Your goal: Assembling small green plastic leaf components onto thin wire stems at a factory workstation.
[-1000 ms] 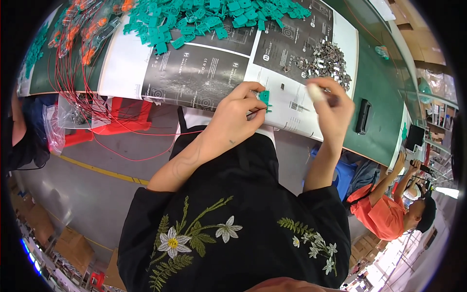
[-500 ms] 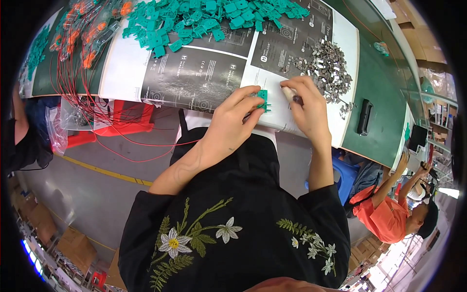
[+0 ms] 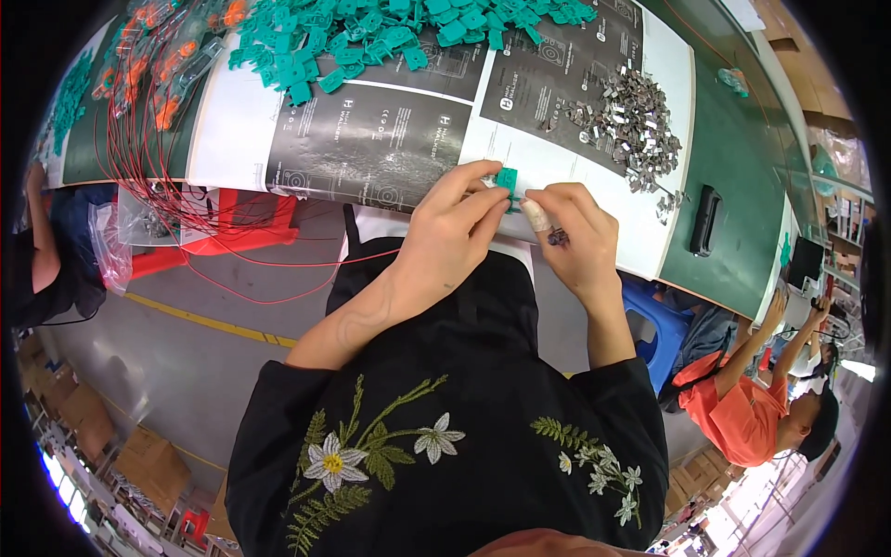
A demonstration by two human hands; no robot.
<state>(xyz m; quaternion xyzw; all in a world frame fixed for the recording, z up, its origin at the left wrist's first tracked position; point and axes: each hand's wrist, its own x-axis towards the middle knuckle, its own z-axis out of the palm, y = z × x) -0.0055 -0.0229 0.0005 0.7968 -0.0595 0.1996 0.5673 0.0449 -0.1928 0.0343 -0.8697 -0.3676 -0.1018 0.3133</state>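
My left hand point(image 3: 458, 213) pinches a small green plastic part point(image 3: 507, 178) between thumb and fingers, just above the table's near edge. Close by on its right, my right hand point(image 3: 580, 237) is curled, with a few small dark metal pieces point(image 3: 558, 238) held under its fingers. A pale wrap point(image 3: 535, 214) covers one of its fingertips, which is beside the lower prongs of the green part; whether they touch, I cannot tell. Further right lies a heap of small metal pieces point(image 3: 640, 130). A large pile of similar green plastic parts point(image 3: 371, 42) spreads across the far side.
Black-and-white printed sheets point(image 3: 362, 139) cover the green table point(image 3: 719, 200). A black bar-shaped object point(image 3: 706, 220) lies at the right. Red wires point(image 3: 139, 139) with orange-and-clear parts hang over the left edge. A blue stool point(image 3: 654, 325) and a person in orange point(image 3: 738, 408) are at the right.
My right hand has moved left and slightly down, bringing its fingertips close to the green part. My left hand keeps its hold, with the part shifted slightly.
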